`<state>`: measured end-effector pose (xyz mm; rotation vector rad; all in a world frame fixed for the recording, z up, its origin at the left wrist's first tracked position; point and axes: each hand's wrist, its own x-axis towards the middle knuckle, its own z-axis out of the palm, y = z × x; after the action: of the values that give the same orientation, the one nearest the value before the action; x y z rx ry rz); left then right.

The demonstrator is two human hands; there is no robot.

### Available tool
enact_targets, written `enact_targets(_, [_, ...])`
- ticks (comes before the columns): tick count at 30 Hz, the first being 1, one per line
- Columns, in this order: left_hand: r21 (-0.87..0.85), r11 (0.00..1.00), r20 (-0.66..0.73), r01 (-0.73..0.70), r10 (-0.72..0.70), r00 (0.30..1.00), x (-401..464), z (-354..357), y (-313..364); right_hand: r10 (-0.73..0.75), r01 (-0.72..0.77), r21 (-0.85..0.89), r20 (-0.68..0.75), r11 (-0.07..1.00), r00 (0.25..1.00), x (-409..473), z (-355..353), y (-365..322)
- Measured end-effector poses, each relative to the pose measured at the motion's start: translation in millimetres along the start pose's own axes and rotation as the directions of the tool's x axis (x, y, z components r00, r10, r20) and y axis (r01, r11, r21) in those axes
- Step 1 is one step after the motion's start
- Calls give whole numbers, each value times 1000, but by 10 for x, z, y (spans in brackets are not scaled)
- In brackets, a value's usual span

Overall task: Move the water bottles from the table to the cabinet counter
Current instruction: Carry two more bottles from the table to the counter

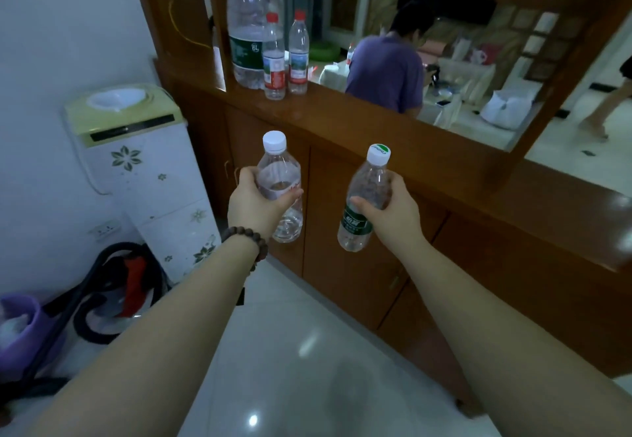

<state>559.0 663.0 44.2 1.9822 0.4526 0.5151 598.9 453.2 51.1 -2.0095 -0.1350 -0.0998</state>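
The person stands before the brown wooden cabinet tabletop (342,111) with both arms stretched forward, each hand carrying a bottle upright in the air, short of the tabletop and lower than its edge. The left hand (254,204) has its fingers (290,195) curled round the middle of a clear plastic water bottle with a plain white cap (280,193); the right hand (393,210) wraps round a clear plastic water bottle with a dark green label and a green-marked white cap (364,204), thumb across the front. At the far left of the tabletop stand a large clear water jug with a green label (248,26) and two small clear red-capped bottles (285,56), close together. To do this step well, the person would likely lift both bottles above the edge, keep them vertical, and set them down on the bare wood just right of the red-capped pair, one at a time if room is tight, so nothing already standing is knocked. Both grips should hold until each base sits flat.
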Motion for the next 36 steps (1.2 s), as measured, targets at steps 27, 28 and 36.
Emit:
enact_targets(27, [-27, 976, 14, -216, 217, 976, 3971, 1166, 710, -167, 165, -21, -102, 986, 981, 4171, 881, -597])
enact_targets(28, [-30, 977, 17, -212, 213, 977, 4061, 1226, 687, -164, 162, -28, -93, 986, 982, 4282, 919, -579])
enact_targets(36, [-12, 988, 10, -154, 154, 988, 4495, 1590, 561, -115, 114, -41, -22, 993, 993, 4903, 1148, -478])
